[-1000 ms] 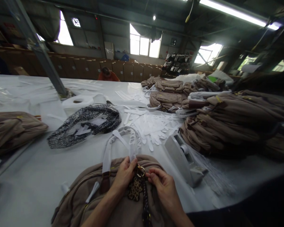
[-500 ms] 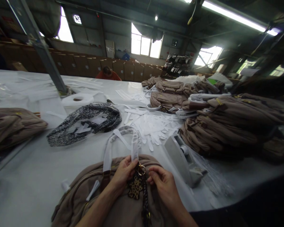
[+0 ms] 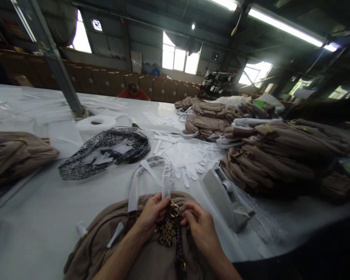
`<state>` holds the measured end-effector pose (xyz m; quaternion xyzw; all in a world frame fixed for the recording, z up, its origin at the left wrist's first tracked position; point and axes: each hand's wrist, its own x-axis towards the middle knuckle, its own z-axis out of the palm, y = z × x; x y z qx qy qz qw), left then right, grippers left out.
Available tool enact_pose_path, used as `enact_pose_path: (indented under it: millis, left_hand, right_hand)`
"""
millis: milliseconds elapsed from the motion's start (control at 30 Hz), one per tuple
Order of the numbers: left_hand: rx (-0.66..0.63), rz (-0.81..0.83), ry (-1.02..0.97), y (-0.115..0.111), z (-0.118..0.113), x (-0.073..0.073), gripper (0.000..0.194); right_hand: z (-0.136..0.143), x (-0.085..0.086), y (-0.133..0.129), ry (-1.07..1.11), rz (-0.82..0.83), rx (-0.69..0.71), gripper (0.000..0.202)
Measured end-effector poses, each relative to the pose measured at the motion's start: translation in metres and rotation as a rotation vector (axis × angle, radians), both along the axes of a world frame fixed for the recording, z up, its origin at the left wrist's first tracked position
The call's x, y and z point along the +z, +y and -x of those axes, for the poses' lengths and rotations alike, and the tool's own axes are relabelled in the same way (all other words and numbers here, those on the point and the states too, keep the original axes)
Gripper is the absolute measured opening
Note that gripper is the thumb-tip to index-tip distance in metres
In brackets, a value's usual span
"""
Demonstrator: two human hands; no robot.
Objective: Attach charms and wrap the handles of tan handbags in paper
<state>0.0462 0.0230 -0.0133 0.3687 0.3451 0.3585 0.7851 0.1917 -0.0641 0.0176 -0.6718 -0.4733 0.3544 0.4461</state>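
Observation:
A brown fabric bag (image 3: 111, 233) lies before me, its handle (image 3: 167, 177) wrapped in white and arching up from the top. My left hand (image 3: 154, 214) pinches the handle's lower end. Just right of those fingers sits a gold ring (image 3: 174, 210), from which a leopard-print charm (image 3: 167, 232) and a dark braided strap (image 3: 179, 243) hang. Beside the ring, my right hand (image 3: 198, 222) is closed with thumb and fingertips together. Whatever lies between those fingertips is too small to make out.
A grey tape dispenser (image 3: 226, 198) stands to the right, below stacked brown bags (image 3: 268, 163). White paper strips (image 3: 189, 153) lie beyond the handle, near a black-and-white knitted loop (image 3: 89, 155). A metal post (image 3: 56, 62) rises at left. Across the table is a person (image 3: 133, 91).
My right hand has come slightly closer to the gold ring. The left hand keeps its pinch on the handle, and the bag lies as before.

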Motion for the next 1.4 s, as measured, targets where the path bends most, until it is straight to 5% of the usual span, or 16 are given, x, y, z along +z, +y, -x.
enact_pose_path:
  millis: [167,400,700,967,1400]
  left_hand:
    - [-0.033,-0.009,-0.022,-0.002,0.001,0.001,0.026]
    - [-0.012,-0.038,-0.035,-0.003,-0.001,0.003,0.025]
    - [0.027,-0.054,-0.012,-0.005,-0.004,0.003,0.032]
    - [0.091,-0.053,0.001,-0.006,-0.006,0.003,0.038]
    - [0.115,-0.049,-0.006,-0.007,-0.007,0.006,0.035]
  right_hand:
    - [-0.002,0.005,0.01,-0.137,0.06,0.041,0.018]
    - [0.005,0.027,0.016,-0.38,-0.074,0.155,0.023]
    - [0.009,0.004,0.022,0.06,-0.054,0.133,0.026]
    - [0.02,0.018,0.017,-0.165,-0.156,0.146,0.023]
    - [0.02,0.006,0.015,-0.465,-0.279,0.216,0.025]
